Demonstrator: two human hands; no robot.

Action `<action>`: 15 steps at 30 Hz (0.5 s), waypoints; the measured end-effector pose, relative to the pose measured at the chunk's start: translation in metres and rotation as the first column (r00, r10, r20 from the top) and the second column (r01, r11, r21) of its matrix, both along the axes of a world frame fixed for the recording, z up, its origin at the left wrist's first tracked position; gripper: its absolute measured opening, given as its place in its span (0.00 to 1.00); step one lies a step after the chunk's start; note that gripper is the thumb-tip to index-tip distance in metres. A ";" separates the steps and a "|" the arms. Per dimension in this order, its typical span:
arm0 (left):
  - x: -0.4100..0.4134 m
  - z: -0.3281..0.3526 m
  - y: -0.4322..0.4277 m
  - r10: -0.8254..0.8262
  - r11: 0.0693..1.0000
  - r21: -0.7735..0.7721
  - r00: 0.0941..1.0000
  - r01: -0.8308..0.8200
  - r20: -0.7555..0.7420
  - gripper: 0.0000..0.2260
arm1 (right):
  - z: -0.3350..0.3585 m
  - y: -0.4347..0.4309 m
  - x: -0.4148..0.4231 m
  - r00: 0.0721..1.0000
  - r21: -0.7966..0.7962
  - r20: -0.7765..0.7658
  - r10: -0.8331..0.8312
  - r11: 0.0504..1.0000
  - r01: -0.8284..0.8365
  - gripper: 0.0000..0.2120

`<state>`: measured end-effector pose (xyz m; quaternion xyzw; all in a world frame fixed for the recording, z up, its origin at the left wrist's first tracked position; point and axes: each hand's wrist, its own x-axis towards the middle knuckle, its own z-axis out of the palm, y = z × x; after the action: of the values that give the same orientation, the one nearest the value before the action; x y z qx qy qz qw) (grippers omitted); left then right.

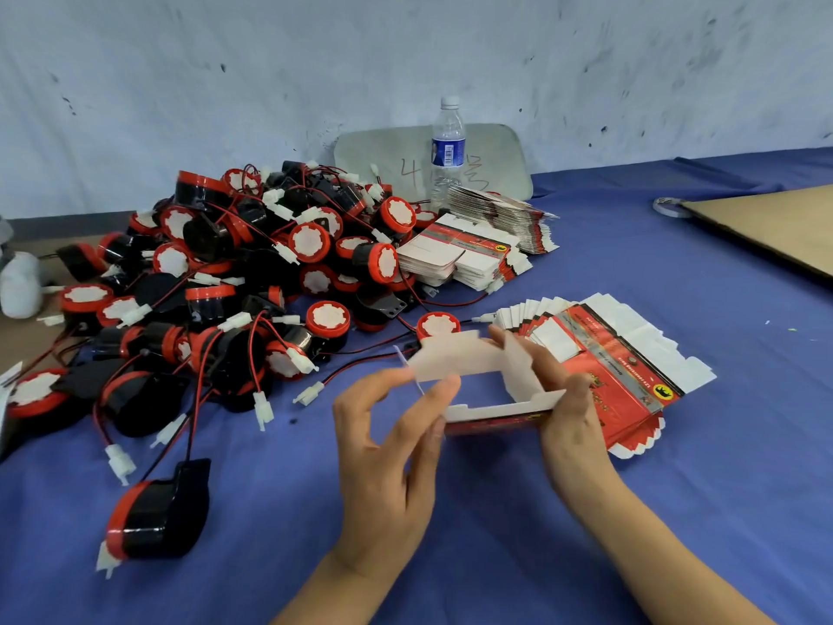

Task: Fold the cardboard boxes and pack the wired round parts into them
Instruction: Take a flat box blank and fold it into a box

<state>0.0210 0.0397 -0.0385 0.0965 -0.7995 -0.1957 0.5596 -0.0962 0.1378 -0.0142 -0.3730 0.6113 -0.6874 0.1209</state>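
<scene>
Down to the left of the left grip, a lone part, black with a red rim, is lying on the blue worktop, its wire trailing away. The left grip is pinching the left end of a half-opened box, thumb and forefinger on its white flap. The right grip is curling round the right end. The box is hanging between the two, white inside up and a red printed wall facing near; that print is too blurred to read. Just behind the right grip, a fan of flat boxes is lying spread, red and white with a yellow badge, lettering illegible. Beyond the left grip, a pile of wired parts is sprawling. Past both grips, stacks of flat boxes are sitting beside a bottle with a blue label, unreadable. Behind it a grey board is showing a handwritten "4".
</scene>
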 end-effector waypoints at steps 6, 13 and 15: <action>-0.002 0.003 0.000 -0.267 0.915 0.310 0.964 0.258 -0.015 0.11 | -0.009 -0.005 0.001 0.998 0.014 0.046 0.048 0.999 -0.049 0.33; 0.000 0.006 0.001 -0.255 0.870 0.441 0.967 0.220 0.021 0.14 | -0.012 -0.007 -0.002 0.999 0.014 -0.034 0.015 1.000 -0.015 0.47; 0.000 0.007 0.004 -0.275 0.844 0.480 0.961 0.238 0.008 0.16 | -0.013 -0.006 -0.002 1.000 -0.007 -0.014 0.010 1.000 -0.010 0.46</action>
<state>0.0210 0.0441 -0.0315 0.1301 -0.7535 -0.4547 0.4567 -0.0986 0.1315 -0.0275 -0.3811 0.6079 -0.6864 0.1187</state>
